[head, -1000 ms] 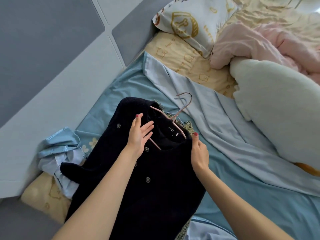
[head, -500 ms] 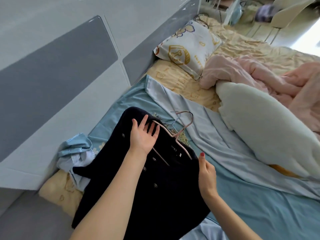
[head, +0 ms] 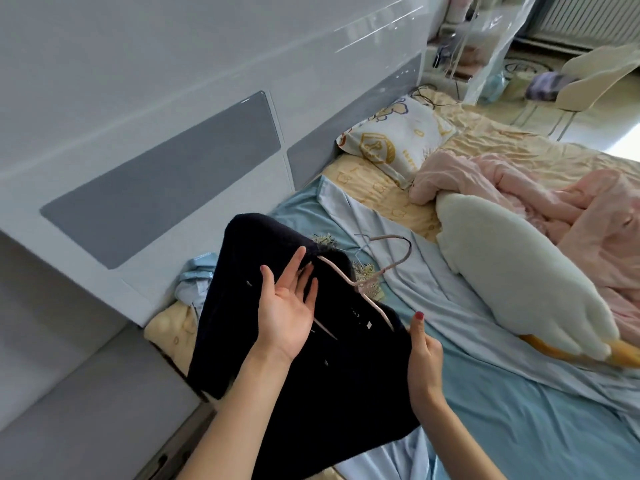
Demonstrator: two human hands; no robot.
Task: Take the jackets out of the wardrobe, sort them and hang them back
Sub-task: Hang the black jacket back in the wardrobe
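On the bed (head: 519,427), head view: dark jacket (head: 311,375) on pink hanger (head: 367,289), lifted over blue sheet. Left hand (head: 285,306) palm up, fingers straight, under the collar. Right hand (head: 424,344) pinches jacket's shoulder. Step, judged: sorting. Next: grasp hanger hook, carry to wardrobe.

A bed covered by a pale blue sheet (head: 519,410) fills the right. On its near left lies a dark navy buttoned jacket (head: 311,393) on a thin pink wire hanger (head: 374,282). A long white plush pillow (head: 519,289) lies to the right, a crumpled pink blanket (head: 571,209) beyond it. Farther off, a patterned white pillow (head: 398,140) rests on a yellow printed sheet (head: 374,181). A bunched light blue cloth (head: 194,282) sits at the left edge.
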